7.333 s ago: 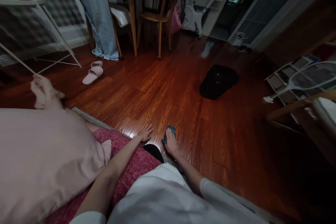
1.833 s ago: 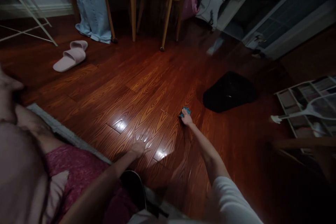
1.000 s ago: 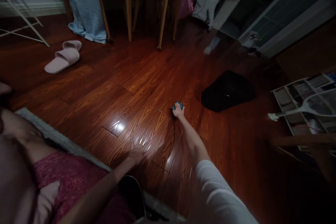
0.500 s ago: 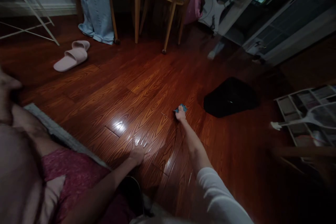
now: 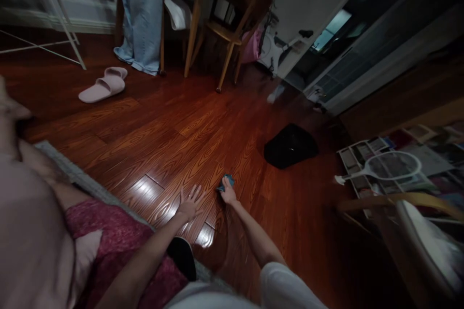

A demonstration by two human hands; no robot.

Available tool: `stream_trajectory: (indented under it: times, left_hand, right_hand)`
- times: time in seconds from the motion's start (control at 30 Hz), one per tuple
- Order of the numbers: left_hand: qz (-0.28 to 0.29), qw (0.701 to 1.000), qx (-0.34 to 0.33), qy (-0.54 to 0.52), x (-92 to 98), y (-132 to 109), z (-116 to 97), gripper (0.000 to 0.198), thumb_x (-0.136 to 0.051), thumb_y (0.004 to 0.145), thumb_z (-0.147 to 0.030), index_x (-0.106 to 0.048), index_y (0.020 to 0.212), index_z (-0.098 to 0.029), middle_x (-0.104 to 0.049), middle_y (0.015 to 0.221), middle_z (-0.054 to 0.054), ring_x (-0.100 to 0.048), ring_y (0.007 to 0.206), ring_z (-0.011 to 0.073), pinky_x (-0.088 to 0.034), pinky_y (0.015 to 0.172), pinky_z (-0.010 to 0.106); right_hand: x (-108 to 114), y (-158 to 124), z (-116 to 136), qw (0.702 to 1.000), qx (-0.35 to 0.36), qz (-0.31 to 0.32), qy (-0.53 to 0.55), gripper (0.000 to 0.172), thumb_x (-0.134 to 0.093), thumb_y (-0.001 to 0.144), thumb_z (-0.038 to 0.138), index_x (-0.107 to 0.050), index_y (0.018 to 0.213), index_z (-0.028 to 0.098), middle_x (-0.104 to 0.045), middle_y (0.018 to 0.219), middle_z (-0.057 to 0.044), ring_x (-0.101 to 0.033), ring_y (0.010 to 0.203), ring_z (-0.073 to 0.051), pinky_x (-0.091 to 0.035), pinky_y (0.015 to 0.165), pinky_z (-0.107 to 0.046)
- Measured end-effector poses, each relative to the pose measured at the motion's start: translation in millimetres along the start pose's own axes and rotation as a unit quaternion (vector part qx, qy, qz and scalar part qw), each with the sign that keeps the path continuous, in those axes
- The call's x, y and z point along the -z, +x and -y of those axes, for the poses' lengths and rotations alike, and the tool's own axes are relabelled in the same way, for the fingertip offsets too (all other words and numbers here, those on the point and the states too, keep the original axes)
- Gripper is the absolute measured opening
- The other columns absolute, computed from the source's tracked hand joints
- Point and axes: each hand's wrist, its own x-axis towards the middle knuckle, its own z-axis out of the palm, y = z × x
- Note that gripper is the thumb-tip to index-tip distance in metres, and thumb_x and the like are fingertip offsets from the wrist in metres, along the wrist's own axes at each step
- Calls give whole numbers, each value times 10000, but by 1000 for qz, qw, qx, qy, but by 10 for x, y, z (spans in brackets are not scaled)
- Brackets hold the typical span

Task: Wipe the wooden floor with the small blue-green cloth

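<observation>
A small blue cloth (image 5: 226, 181) lies bunched on the dark red wooden floor (image 5: 181, 154). My right hand (image 5: 228, 193) is closed on it and presses it against the boards. To the left of it, my left hand (image 5: 189, 205) is spread flat on the floor, fingers apart, with a ring on one finger and nothing held. Part of the cloth is hidden under my right hand. A black, dark-covered object (image 5: 291, 146) stands on the floor beyond my right hand; its kind I cannot make out.
Pink slippers (image 5: 104, 88) rest at the left, near a white metal rack (image 5: 61, 14) and hanging jeans (image 5: 141, 19). A wooden chair (image 5: 232, 38) stands at the back. On the right are a white racket (image 5: 393, 166) and a shelf. A person's leg (image 5: 39, 164) is at the left edge.
My right hand has drawn the blue cloth back toward me, closer to my left hand. My left hand stays spread on the floor. The view has tilted up and turned right.
</observation>
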Motion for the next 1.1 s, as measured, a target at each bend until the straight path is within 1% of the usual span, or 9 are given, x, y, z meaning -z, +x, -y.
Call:
stream_trajectory:
  times: [0.1,0.17,0.27,0.37,0.47,0.63,0.87,1.0,1.1]
  left_hand:
    - [4,999,-35,-12,16,-79,90,701,-545,964,-453,-255,1587,-313,-132,1679,99,-45,1550,346,37,1154,742]
    - [7,999,-32,-19,15,-113,181,746,-563,944,-449,-254,1594,-252,-148,1672,131,-79,1550,326,-1,1191,687]
    - [-16,999,42,-14,29,-132,331,862,-612,896,-479,-233,1600,-156,-116,1665,191,-70,1547,342,-36,1210,646]
    - [-28,994,101,-14,69,-137,449,820,-582,916,-428,-232,1603,-149,-89,1668,201,-68,1546,346,-47,1210,640]
    - [-18,995,99,-22,101,-144,508,715,-500,953,-317,-238,1605,-187,-99,1676,170,-71,1549,322,-48,1213,629]
    - [-13,995,96,-21,99,-170,524,703,-482,959,-274,-222,1610,-211,-103,1684,142,-45,1554,307,-62,1221,608]
    - [-23,995,98,-20,75,-203,530,681,-531,972,-300,-262,1597,-292,-176,1685,98,-101,1552,308,-109,1218,610]
    - [-13,995,99,-12,148,-230,521,679,-565,967,-330,-292,1588,-294,-185,1684,89,-127,1548,314,-136,1223,605]
    - [-7,995,97,-17,188,-241,530,712,-577,966,-350,-251,1598,-312,-172,1686,81,-140,1545,314,-135,1225,612]
  right_hand:
    - [-247,-427,142,999,45,15,7,757,-592,811,192,-405,1545,199,-342,1627,-109,-285,1511,-265,-257,1247,-496]
    - [-469,-687,193,992,120,37,32,773,-621,777,160,-442,1526,231,-401,1598,-97,-325,1496,-265,-277,1241,-505]
    - [-727,-928,231,978,195,61,51,875,-593,736,91,-363,1563,260,-335,1631,-70,-266,1518,-260,-257,1245,-536]
    - [-739,-897,291,979,188,61,41,936,-557,701,38,-321,1579,257,-302,1643,-63,-249,1524,-248,-246,1249,-535]
    - [-567,-582,392,984,167,49,22,937,-553,699,31,-316,1581,238,-307,1642,-73,-248,1525,-243,-244,1251,-523]
    - [-257,261,511,993,109,21,-30,870,-534,725,44,-340,1567,148,-313,1638,-121,-251,1526,-219,-229,1260,-447]
    - [82,1329,352,998,50,-17,-24,822,-495,812,123,-256,1598,160,-259,1669,-82,-176,1547,-192,-155,1276,-405]
    - [216,1731,315,999,1,-29,-28,793,-462,844,139,-227,1601,125,-199,1687,-98,-124,1557,-191,-124,1279,-382]
    - [212,1837,362,999,-23,-32,-30,783,-436,865,149,-191,1607,122,-167,1693,-109,-94,1561,-203,-113,1279,-411]
